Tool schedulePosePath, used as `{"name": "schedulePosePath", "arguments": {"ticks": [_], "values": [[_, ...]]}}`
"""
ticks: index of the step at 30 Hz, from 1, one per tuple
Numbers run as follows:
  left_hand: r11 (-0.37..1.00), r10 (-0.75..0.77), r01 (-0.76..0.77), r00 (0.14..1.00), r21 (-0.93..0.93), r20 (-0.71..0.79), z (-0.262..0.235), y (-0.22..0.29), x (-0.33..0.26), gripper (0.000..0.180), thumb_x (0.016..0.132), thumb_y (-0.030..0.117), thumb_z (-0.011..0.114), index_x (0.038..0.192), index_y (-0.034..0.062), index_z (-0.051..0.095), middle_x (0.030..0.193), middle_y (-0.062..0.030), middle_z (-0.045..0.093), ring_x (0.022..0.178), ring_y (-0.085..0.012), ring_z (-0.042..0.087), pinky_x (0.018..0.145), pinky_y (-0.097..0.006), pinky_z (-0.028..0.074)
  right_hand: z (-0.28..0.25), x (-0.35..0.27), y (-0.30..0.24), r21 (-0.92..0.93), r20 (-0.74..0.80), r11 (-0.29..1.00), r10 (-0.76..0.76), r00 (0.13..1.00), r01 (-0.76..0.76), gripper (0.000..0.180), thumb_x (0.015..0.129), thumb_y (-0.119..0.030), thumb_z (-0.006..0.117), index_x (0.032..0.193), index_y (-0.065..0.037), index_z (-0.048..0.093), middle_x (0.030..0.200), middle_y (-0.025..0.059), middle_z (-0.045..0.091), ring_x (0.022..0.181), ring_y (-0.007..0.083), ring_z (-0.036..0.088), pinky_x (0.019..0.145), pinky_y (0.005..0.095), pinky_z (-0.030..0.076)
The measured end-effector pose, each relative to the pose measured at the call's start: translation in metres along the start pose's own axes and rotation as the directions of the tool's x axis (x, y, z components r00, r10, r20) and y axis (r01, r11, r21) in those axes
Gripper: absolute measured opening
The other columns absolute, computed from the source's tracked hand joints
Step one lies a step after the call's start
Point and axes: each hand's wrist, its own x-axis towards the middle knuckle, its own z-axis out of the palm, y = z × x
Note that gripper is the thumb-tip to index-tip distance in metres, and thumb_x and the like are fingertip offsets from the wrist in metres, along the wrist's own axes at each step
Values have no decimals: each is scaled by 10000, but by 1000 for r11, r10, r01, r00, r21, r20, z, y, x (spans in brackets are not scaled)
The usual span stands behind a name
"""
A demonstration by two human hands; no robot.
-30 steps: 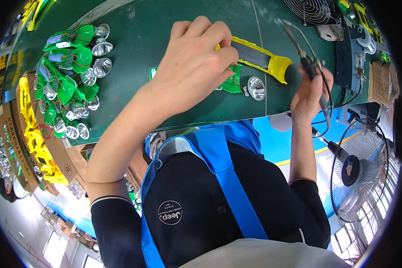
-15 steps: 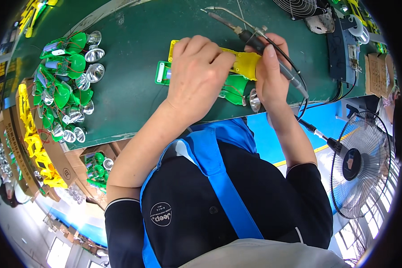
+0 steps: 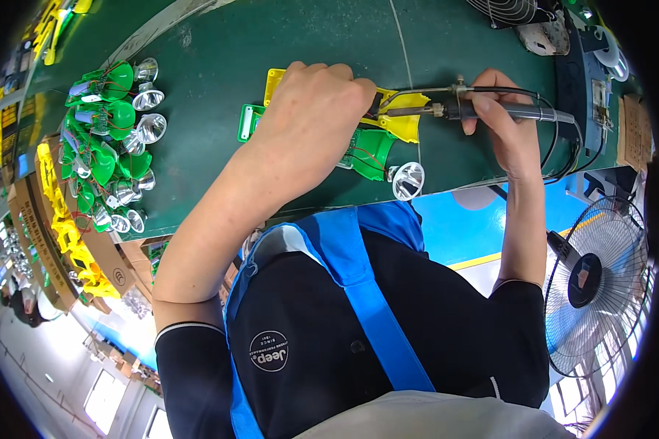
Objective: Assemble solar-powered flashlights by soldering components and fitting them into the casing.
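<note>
My left hand (image 3: 311, 121) is curled over a yellow plastic shell half (image 3: 405, 130) on the bench, its fingertips hidden behind the knuckles. In my right hand (image 3: 509, 124) is a soldering iron (image 3: 458, 110) with a thin solder-feed tube along it. It lies nearly level and points left, its tip inside the yellow shell close to my left fingers; whether the tip touches anything is hidden. Beside the yellow shell, on the near side, is a green shell half (image 3: 373, 151), partly under my left hand. Thin wires run from it to a silver reflector cup (image 3: 408, 181).
Several green shells with reflectors (image 3: 151, 128) are piled on the bench's left. Yellow shells (image 3: 66, 230) fill a cardboard box at lower left. A dark soldering unit (image 3: 580, 80) stands at right, joined by cables (image 3: 564, 157). A caged fan (image 3: 589, 282) stands right of the bench.
My right hand has moved right and lowered the iron from a raised slant into the yellow shell. The shells have shifted slightly left, and the reflector now shows fully.
</note>
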Motion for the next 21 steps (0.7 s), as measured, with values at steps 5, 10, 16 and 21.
{"name": "schedulePosePath", "arguments": {"ticks": [5, 10, 16, 21], "values": [[1000, -19, 19, 999, 4, 32, -2, 1, 1, 113, 809, 94, 506, 768, 27, 587, 735, -116, 547, 748, -299, 536, 707, -384, 405, 6, 0, -5, -74, 7, 997, 22, 1000, -21, 202, 791, -176, 585, 808, 14, 519, 629, 53, 543, 560, 99, 515, 565, 220, 388], [1000, -2, 2, 1000, -2, 26, 1, -2, 2, 122, 807, 91, 505, 747, 20, 585, 723, -122, 545, 745, -301, 539, 705, -386, 407, 7, -2, -3, -74, -15, 997, 14, 1000, -15, 188, 793, -146, 589, 818, 26, 519, 647, 61, 549, 570, 102, 529, 572, 215, 410], [1000, 2, -2, 1000, 6, 18, 0, -1, 1, 116, 797, 88, 515, 737, 18, 585, 716, -123, 542, 740, -300, 540, 699, -385, 409, 8, -4, -4, -99, -12, 995, 24, 1000, -25, 200, 793, -150, 593, 827, 33, 519, 670, 75, 555, 570, 103, 532, 573, 217, 419], [1000, 5, -5, 1000, 22, 1, 1, 1, 1, 107, 790, 84, 525, 730, 16, 581, 711, -124, 542, 736, -297, 540, 699, -384, 408, 0, -17, 4, -44, -64, 996, -75, 995, 72, 228, 814, -186, 566, 848, 33, 510, 668, 85, 551, 561, 121, 524, 595, 226, 422]]}}
